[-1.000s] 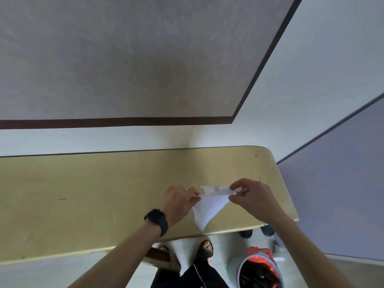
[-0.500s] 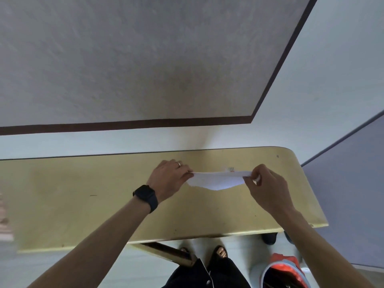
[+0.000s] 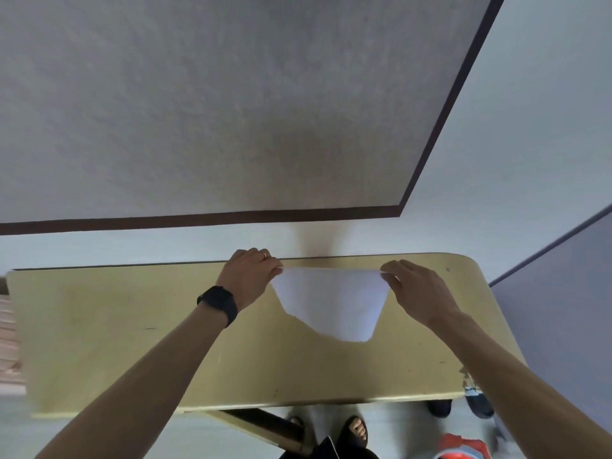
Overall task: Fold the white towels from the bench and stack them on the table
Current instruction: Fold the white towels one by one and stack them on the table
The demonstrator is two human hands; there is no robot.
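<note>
White towel [image 3: 331,303] is held spread above the yellow surface [image 3: 116,342], its upper corners pinched between curled fingers of the left hand [image 3: 248,279] and the right hand [image 3: 420,296]. No finished stack is seen; folding is judged barely begun.

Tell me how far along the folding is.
Done: no folded stack shows on the table. In hand: the left hand and right hand pinch one white towel by its top corners, spread over it. Left: fold it and lay it down; the bench is out of view, so remaining towels are unknown.
</note>
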